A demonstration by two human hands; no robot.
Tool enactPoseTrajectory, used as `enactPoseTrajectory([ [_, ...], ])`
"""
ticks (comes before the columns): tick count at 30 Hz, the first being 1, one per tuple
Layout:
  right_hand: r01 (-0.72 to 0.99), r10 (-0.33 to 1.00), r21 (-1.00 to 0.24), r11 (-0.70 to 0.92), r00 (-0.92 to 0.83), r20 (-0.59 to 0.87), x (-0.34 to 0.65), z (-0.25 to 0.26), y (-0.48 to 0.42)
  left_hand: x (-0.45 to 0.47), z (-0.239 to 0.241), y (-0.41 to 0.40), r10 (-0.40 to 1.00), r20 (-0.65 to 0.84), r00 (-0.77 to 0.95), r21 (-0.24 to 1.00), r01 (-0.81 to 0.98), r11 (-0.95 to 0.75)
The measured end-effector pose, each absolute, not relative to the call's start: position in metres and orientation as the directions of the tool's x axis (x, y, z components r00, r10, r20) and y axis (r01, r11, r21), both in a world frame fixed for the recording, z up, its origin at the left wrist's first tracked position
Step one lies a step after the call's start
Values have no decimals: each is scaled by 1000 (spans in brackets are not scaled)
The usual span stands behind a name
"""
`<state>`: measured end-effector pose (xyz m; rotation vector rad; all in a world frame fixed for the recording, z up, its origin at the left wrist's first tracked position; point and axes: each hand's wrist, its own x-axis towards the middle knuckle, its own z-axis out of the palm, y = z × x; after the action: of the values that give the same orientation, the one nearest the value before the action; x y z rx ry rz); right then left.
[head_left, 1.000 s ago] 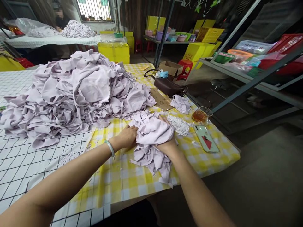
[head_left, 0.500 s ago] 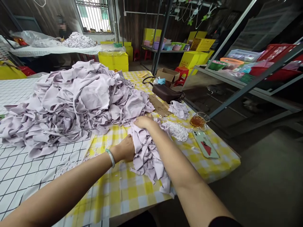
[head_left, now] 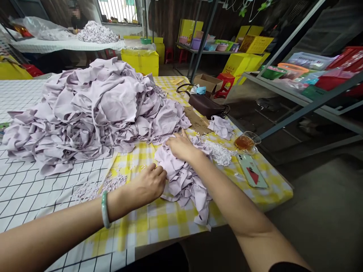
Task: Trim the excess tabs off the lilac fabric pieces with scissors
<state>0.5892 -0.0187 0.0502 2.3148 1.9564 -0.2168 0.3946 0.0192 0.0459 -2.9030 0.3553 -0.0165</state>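
A small heap of pale lilac fabric pieces [head_left: 184,185] lies in front of me on the yellow-checked tablecloth [head_left: 136,230]. On top of its far end rests my right hand [head_left: 181,146], palm down with the fingers stretched out over the cloth. My left hand [head_left: 151,183], a jade bangle on its wrist, is closed at the heap's left edge; its fingertips are hidden, so I cannot see what they hold. Beyond both hands rises a large pile of the same lilac fabric [head_left: 99,105].
Small white scraps [head_left: 218,153], a glass of brown drink [head_left: 246,142] and a phone [head_left: 252,170] lie along the right. Farther back are a lone lilac piece [head_left: 221,127], a dark handbag [head_left: 208,105] and metal shelving [head_left: 306,100]. A person [head_left: 76,17] is at the far table.
My left hand has drawn back toward me and left, off the heap's side. The fingers of my right hand have spread out over the fabric. The view has tilted slightly down.
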Motion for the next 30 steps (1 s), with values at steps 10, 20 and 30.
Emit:
enactPoseTrajectory([
  [10, 1000, 978, -27, -15, 9, -209, 568, 25, -43, 272, 58, 22, 16, 294, 956, 15, 12, -1000],
  [20, 932, 886, -330, -150, 274, 374, 522, 60, -139, 167, -27, 45, 115, 427, 897, 126, 67, -990],
  [30, 821, 662, -219, -527, 558, 500, 505, 11, -169, 228, 10, 28, 110, 421, 900, 316, -32, -948],
])
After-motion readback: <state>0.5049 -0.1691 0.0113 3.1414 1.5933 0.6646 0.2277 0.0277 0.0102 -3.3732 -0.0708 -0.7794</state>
